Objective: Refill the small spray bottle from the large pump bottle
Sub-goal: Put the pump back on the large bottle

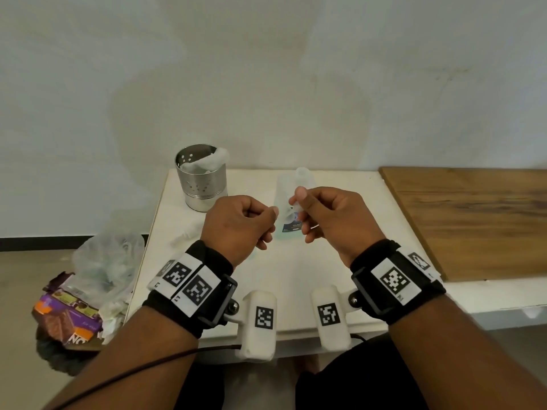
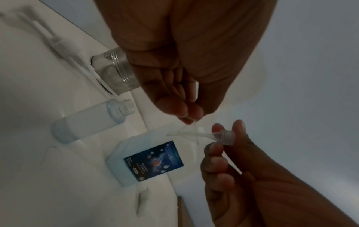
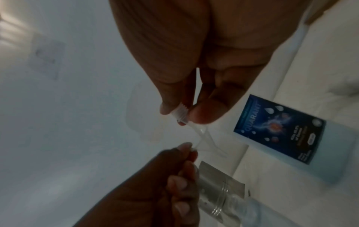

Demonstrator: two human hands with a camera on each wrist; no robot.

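Above the white table (image 1: 296,276), right hand (image 1: 334,220) pinching a clear ribbed spray cap (image 2: 226,137), left hand (image 1: 239,226) pinching its thin dip tube (image 2: 186,134), labelled large bottle (image 2: 147,159) and uncapped small bottle (image 2: 87,121) behind

The large bottle (image 1: 288,214) stands on the table (image 1: 296,270), near its back edge. To the left of this bottle stands the metal cup (image 1: 201,177), and a pump part (image 1: 185,235) lies left of the bottle, nearer the front. A wooden board (image 1: 473,220) lies to the right of the bottle, and both hands (image 1: 236,224) (image 1: 331,217) are held in front of it.
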